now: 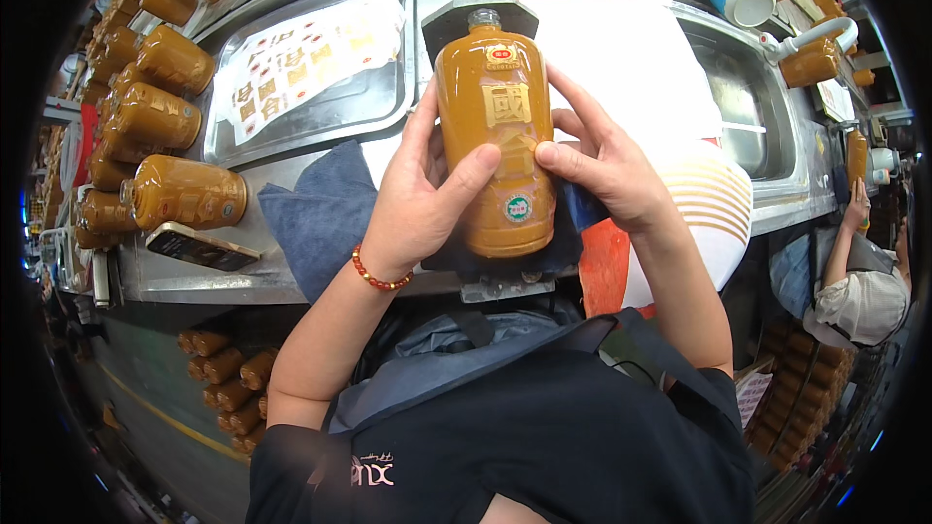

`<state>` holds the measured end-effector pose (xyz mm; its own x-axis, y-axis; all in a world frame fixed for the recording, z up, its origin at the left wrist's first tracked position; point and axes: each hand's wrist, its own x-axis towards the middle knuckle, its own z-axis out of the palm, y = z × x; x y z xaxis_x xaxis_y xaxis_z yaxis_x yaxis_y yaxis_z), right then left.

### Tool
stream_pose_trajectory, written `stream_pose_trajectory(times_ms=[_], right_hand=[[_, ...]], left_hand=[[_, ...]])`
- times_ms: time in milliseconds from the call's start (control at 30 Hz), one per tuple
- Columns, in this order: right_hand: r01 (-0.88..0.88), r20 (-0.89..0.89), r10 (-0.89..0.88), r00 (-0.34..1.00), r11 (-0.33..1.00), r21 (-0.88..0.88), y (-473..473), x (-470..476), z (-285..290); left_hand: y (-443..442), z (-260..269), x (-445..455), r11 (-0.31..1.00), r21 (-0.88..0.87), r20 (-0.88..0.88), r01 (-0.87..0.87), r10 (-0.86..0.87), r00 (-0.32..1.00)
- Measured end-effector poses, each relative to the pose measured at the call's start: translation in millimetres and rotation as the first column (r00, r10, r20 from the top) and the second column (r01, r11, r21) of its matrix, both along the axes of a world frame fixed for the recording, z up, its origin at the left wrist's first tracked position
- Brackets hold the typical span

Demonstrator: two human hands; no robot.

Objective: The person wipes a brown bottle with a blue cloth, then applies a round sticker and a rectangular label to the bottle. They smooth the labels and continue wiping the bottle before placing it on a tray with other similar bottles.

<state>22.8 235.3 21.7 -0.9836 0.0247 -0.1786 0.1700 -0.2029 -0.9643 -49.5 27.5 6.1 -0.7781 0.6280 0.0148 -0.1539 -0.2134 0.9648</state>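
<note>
A glossy amber-brown bottle (473, 116) with a clear, uncapped neck lies on its back in front of me, its neck pointing away. Gold characters, a red emblem and a round green-and-white emblem mark its face. My left hand (426, 182) grips its left side, the thumb on the lower gold character. From the right, my right hand (604, 160) has its thumb at the edge of that same character, its fingers along the bottle's side. Behind the neck stands a dark angular support (513, 14). Under the bottle's base is dark cloth, partly hidden.
At the left are a metal tray (408, 80) with a decal sheet (291, 58), a blue cloth (328, 211), a phone (200, 246) and several amber bottles (193, 193). White sheeting (611, 65) and a sink (735, 87) with a faucet (808, 36) lie rightward. A co-worker (859, 291) sits far right.
</note>
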Motion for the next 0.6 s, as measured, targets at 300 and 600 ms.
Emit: stream_pose_trajectory(times_ms=[300, 600], right_hand=[[-0.018, -0.002, 0.018, 1.000, 1.000, -0.026, 1.1, -1.0, 1.6], [0.008, 0.018, -0.009, 1.000, 1.000, 0.030, -3.2, 0.7, 4.9]], left_hand=[[1.5, -0.2, 1.2, 1.000, 0.015, 0.018, -0.017, 0.017, 1.000], [2.1, 0.4, 1.4, 1.000, 0.004, -0.004, -0.024, 0.024, 1.000]])
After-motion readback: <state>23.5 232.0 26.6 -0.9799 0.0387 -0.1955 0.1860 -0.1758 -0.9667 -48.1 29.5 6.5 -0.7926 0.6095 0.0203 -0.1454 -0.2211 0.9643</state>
